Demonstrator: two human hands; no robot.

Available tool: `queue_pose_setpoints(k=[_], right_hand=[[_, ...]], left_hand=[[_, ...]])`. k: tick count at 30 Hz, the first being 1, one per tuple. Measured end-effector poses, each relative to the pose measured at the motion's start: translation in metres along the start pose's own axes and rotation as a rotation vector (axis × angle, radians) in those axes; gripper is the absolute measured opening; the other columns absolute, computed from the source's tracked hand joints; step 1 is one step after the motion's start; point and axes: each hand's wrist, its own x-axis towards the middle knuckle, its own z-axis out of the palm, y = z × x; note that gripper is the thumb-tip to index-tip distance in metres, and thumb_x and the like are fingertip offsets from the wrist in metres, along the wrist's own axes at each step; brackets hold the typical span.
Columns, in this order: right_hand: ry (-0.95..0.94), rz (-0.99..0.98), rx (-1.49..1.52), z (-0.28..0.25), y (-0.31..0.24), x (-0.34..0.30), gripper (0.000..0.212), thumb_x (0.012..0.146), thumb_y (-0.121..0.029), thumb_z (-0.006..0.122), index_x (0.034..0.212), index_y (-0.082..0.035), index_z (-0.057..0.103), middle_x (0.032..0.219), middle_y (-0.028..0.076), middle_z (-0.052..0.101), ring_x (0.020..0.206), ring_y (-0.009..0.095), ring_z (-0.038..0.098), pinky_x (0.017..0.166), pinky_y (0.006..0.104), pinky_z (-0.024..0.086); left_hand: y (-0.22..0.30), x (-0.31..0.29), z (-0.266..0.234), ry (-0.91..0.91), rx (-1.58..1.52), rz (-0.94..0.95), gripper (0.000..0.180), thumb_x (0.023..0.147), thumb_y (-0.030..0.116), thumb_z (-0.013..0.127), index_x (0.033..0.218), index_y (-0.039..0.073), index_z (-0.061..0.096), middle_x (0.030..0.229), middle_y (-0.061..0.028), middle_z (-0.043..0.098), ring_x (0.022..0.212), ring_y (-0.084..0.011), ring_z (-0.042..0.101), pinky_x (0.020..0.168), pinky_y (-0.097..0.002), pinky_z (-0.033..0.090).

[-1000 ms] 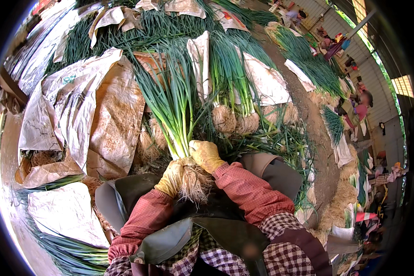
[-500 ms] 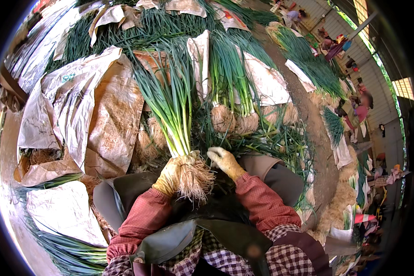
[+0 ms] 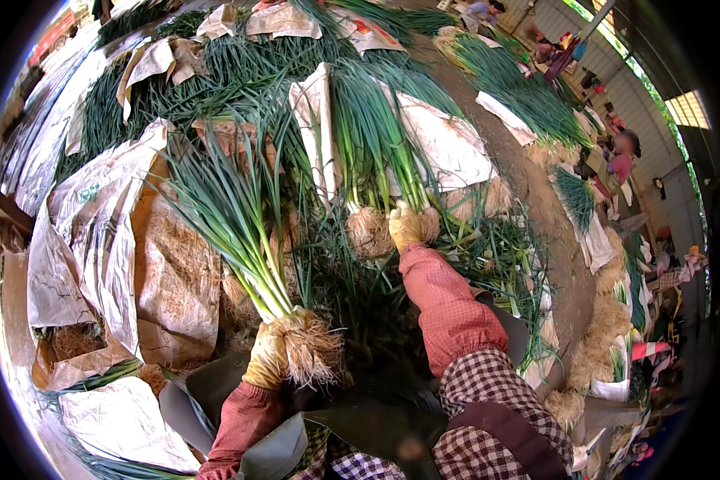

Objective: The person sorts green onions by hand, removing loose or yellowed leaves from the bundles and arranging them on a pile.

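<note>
My left hand (image 3: 269, 353), in a yellowish glove, is closed around the base of a bunch of green onions (image 3: 258, 268). Its pale, stringy roots spill out to the right of the glove, and the long leaves fan up and to the left. My right hand (image 3: 406, 226), gloved alike, is stretched forward between two bundles of green onions standing ahead. Its fingers look bent against the lower stalks; what they pinch is hidden. Left of that glove sits one root ball (image 3: 370, 234); the other bundle's roots (image 3: 430, 226) show partly behind it on the right.
Pale woven sacks (image 3: 96, 248) cover piles on the left, and another sack (image 3: 448, 140) lies beyond the bundles. Loose leaves (image 3: 488, 276) litter the ground at right. A dirt path (image 3: 564, 288) runs beside more onion heaps (image 3: 520, 88), where other people (image 3: 620, 160) sit.
My right hand has reached forward from beside the held bunch to the bundles ahead. My left hand has shifted left and nearer to me with its bunch. The view has turned slightly.
</note>
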Motion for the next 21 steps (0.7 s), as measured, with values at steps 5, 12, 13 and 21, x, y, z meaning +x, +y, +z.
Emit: queue_pose_setpoints(k=[5,12,13,21], right_hand=[[-0.370,0.213,-0.004,0.012,0.005,0.020,0.041,0.073,-0.034,0.062,0.100,-0.003,0.062,0.099,0.015,0.062,0.089,0.027,0.058,0.080,0.0348,0.043],[-0.660,-0.058,0.477,0.007,-0.078,-0.122,0.024,0.080,-0.029,0.063,0.088,-0.006,0.064,0.078,0.006,0.065,0.071,0.012,0.060,0.064,0.0262,0.049],[-0.683,-0.199,0.390,0.009,-0.075,-0.158,0.031,0.081,-0.037,0.060,0.086,-0.006,0.065,0.077,0.006,0.065,0.073,0.013,0.059,0.067,0.0273,0.047],[-0.517,0.475,1.083,0.059,-0.077,-0.142,0.042,0.087,-0.042,0.050,0.078,-0.003,0.061,0.051,0.000,0.047,0.044,0.009,0.041,0.040,0.0235,0.036]], left_hand=[[-0.001,0.007,-0.003,0.016,-0.024,-0.009,0.028,0.073,-0.002,0.051,0.100,-0.008,0.049,0.083,-0.0109,0.056,0.072,-0.0223,0.058,0.069,-0.0340,0.051],[0.005,0.009,-0.007,-0.068,-0.159,-0.007,0.033,0.077,-0.002,0.049,0.110,-0.006,0.047,0.085,-0.0084,0.056,0.074,-0.0187,0.058,0.069,-0.0288,0.050],[0.000,0.012,-0.001,0.001,-0.179,-0.017,0.031,0.078,-0.002,0.048,0.109,-0.006,0.047,0.086,-0.0087,0.056,0.074,-0.0183,0.058,0.068,-0.0279,0.050],[-0.017,0.006,-0.011,-0.032,0.054,0.033,0.023,0.079,0.005,0.055,0.100,-0.003,0.056,0.079,-0.0068,0.059,0.064,-0.0154,0.057,0.057,-0.0253,0.047]])
